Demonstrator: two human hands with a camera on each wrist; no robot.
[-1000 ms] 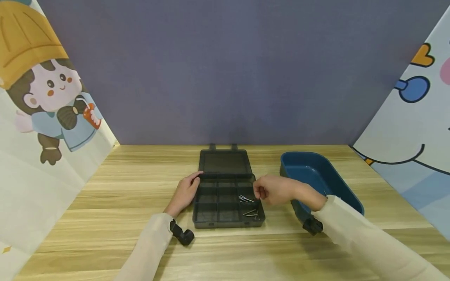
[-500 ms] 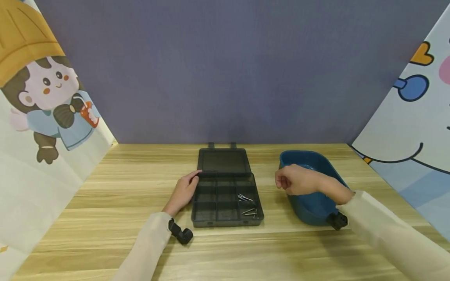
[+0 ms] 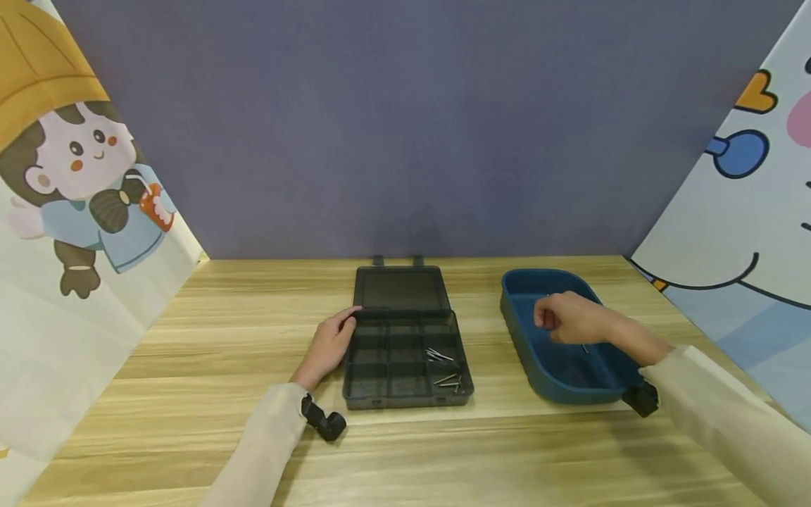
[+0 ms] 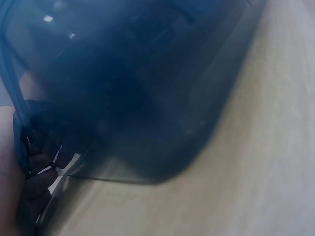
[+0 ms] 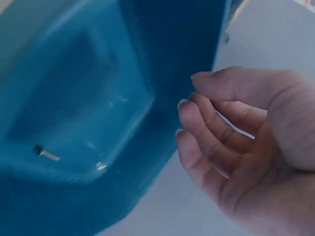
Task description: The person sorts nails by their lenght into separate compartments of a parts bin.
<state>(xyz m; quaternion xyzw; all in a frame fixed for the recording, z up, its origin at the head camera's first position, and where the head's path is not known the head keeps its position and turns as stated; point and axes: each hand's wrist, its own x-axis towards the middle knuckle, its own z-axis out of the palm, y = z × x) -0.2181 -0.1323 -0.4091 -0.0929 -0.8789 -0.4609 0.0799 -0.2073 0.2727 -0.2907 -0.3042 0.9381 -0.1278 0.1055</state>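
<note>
My left hand (image 3: 327, 345) holds the left side of a dark translucent compartment box (image 3: 405, 401), by its back left corner. In the left wrist view, curled fingers (image 4: 39, 182) show at the box wall. The box lid (image 3: 400, 289) lies folded back. Thin silver metal pins (image 3: 439, 355) lie in a right-column compartment, with several short screw-like pieces (image 3: 448, 383) in the one in front. My right hand (image 3: 573, 318) hovers over a blue basin (image 3: 538, 373), its fingers loosely bent and holding nothing. A small screw (image 5: 47, 153) with a dark head lies on the basin floor.
Box and basin stand apart on a wood-grain table (image 3: 253, 303). A grey-blue panel (image 3: 405, 127) rises behind the table. Printed cartoon panels (image 3: 95, 204) flank it on both sides.
My right hand has moved right, from beside the box's right edge to above the blue basin. My left hand stays at the box, and the pieces inside look the same.
</note>
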